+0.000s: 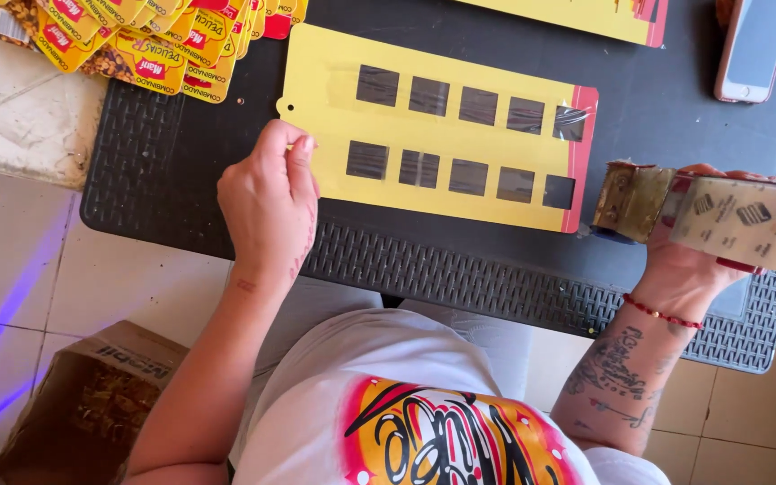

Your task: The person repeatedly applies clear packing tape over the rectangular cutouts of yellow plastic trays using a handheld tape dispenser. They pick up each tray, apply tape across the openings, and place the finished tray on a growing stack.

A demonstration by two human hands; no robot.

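A yellow card (442,94) with a red right edge and two rows of square cut-out windows lies flat on a black mat (424,269). Clear tape covers the windows. My left hand (267,202) pinches the card's near left edge with thumb and fingers. My right hand (689,260) grips a tape dispenser (720,211) loaded with a roll of printed clear tape. Its metal front sits just off the card's lower right corner.
A heap of small yellow-and-red sachets (145,36) lies at the mat's far left corner. Another yellow card (586,18) and a phone (752,45) rest at the far right. An open cardboard box (83,404) stands on the tiled floor below left.
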